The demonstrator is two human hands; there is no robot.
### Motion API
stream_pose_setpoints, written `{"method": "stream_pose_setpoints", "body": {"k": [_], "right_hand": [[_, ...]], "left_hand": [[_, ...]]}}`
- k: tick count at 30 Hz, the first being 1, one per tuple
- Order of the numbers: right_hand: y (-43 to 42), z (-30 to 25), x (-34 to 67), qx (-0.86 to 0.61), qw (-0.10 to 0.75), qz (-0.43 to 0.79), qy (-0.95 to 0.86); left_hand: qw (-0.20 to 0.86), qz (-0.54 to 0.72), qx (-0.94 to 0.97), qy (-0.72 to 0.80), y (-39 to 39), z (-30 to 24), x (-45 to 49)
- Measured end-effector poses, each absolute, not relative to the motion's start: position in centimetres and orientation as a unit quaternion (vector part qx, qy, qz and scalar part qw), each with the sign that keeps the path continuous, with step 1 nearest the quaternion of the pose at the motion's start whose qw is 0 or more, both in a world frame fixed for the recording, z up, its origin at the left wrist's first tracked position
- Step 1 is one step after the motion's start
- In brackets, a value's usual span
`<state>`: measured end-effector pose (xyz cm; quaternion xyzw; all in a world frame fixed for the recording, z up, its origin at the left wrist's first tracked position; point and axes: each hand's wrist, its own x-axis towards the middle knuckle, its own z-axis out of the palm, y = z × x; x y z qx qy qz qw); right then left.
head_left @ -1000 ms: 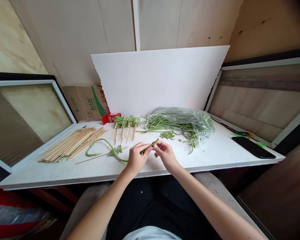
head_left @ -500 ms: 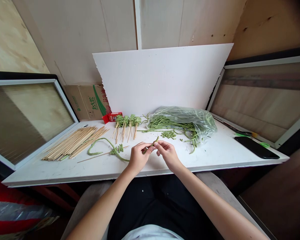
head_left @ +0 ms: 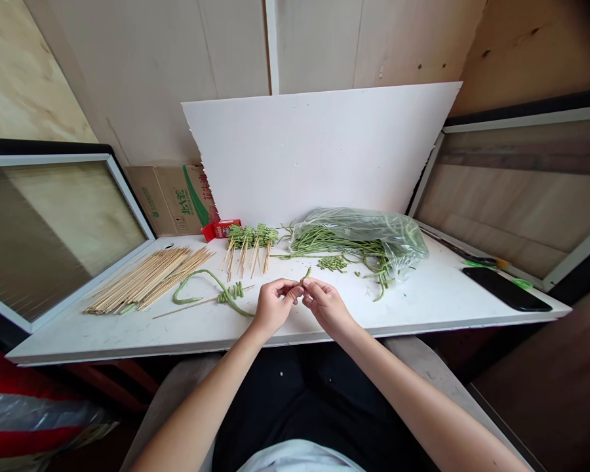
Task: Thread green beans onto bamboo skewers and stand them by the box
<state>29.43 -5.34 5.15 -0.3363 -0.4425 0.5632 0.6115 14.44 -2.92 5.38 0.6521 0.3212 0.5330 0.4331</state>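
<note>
Fingers have shifted on the green bean end, covering more of it. Left hand and right hand apparently both pinch it, nearly closed, above the table; close, light grips should steady it best.
</note>
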Motion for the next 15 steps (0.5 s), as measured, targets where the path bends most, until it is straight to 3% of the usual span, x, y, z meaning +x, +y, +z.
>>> {"method": "stream_pose_setpoints", "body": {"k": [15], "right_hand": [[-6.02, 5.8, 28.86, -0.313, 0.595, 0.6, -0.435]], "left_hand": [[0.434, 0.555, 0.646, 0.295, -2.96, 5.24, 14.89]]}}
